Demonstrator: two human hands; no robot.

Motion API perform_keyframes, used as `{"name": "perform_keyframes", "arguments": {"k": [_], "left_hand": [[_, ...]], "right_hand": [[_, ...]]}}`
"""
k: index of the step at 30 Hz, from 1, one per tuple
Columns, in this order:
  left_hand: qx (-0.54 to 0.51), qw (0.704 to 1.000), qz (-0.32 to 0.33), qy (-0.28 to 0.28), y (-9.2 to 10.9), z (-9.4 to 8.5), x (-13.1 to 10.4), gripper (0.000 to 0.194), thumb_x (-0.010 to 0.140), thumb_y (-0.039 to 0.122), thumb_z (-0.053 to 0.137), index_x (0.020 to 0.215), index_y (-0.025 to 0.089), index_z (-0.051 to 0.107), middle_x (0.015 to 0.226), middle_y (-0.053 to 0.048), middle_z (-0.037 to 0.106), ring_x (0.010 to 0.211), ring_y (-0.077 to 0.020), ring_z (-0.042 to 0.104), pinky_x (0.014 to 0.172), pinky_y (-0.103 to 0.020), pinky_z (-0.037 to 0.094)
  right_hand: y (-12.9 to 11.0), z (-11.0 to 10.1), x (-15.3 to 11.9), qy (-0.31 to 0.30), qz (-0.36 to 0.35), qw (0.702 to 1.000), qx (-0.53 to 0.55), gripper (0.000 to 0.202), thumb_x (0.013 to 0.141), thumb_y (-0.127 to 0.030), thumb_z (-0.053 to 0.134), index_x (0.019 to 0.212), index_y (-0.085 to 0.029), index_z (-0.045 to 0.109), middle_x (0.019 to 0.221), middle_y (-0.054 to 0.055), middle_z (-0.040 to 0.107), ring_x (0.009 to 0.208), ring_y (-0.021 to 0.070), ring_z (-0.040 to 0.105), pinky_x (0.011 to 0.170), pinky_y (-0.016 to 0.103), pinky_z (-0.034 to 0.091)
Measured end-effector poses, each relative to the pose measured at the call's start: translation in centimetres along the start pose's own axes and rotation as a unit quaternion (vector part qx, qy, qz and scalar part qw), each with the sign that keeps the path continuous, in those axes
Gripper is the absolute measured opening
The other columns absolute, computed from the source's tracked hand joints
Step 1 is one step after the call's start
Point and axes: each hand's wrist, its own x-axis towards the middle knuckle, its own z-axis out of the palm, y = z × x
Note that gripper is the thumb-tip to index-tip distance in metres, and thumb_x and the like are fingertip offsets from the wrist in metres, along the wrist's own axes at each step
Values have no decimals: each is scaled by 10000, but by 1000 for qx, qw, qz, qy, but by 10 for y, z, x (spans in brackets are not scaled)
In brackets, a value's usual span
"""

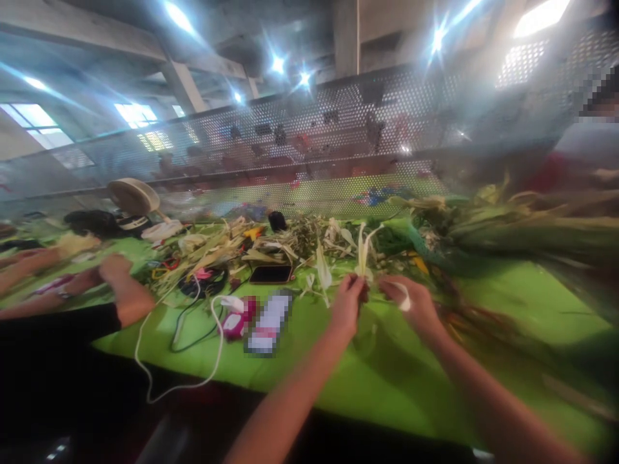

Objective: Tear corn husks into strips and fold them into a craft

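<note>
My left hand (346, 304) is closed around the base of a pale corn husk piece (363, 250), whose narrow leaves spread upward above the fingers. Close beside it on the right, my right hand (416, 305) has its fingers pressed together, with a curled whitish husk strip (404, 298) showing at them. The two hands are slightly apart, just over the green table (387, 399). Another pale husk leaf (324, 267) stands out just left of my left hand. Small husk bits lie near it.
A heap of dry husks (300, 240) runs along the back. Left of my hands lie a dark phone (271, 274), a blurred-out phone (269, 323), a pink-and-white device (238, 321) and a white cable (178, 388). A co-worker's hand (116, 270) is farther left. Green stalks (532, 235) fill the right.
</note>
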Motion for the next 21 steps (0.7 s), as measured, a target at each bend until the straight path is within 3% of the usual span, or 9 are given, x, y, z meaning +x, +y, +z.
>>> {"name": "perform_keyframes", "arguments": {"k": [3, 6, 8, 12, 16, 21], "left_hand": [[-71, 997, -17, 4, -11, -1, 10, 325, 657, 402, 791, 780, 177, 590, 667, 39, 536, 588, -81, 460, 572, -213, 345], [-52, 998, -23, -22, -12, -9, 15, 311, 643, 369, 802, 753, 170, 589, 668, 40, 526, 588, -73, 450, 567, -205, 334], [-10, 999, -27, -46, -10, -15, 15, 287, 678, 368, 786, 749, 166, 595, 649, 41, 509, 551, -64, 411, 533, -204, 294], [78, 993, -17, -86, -6, -19, 9, 270, 736, 411, 748, 779, 175, 624, 647, 27, 524, 552, -79, 414, 535, -215, 295], [177, 974, 25, -141, -5, -14, 1, 214, 790, 381, 699, 776, 179, 629, 670, 13, 561, 606, -98, 458, 586, -228, 336], [140, 985, 12, -103, -3, -11, -2, 216, 803, 380, 676, 782, 176, 606, 644, 30, 533, 575, -88, 442, 562, -223, 320]], "right_hand": [[5, -4, -2, -106, -81, 989, -59, 202, 881, -352, 608, 917, -248, 777, 897, 66, 726, 819, 228, 666, 752, 342, 508], [8, -10, 1, -149, -80, 983, -73, 174, 851, -271, 618, 946, -242, 761, 972, 66, 719, 878, 223, 662, 797, 339, 507], [10, -13, 6, -100, -37, 994, -38, 182, 834, -280, 619, 968, -219, 725, 969, 62, 710, 870, 214, 651, 797, 341, 511], [10, -16, 11, -1, 67, 994, 87, 320, 823, -447, 652, 1028, -201, 648, 944, 51, 692, 791, 182, 627, 723, 315, 518], [5, -16, 11, 53, 97, 988, 106, 372, 762, -557, 696, 812, -194, 634, 728, 12, 631, 649, 152, 559, 603, 274, 465], [6, -16, 12, 80, 137, 983, 97, 351, 696, -529, 716, 683, -184, 655, 653, 24, 638, 616, 163, 550, 592, 288, 449]]}}
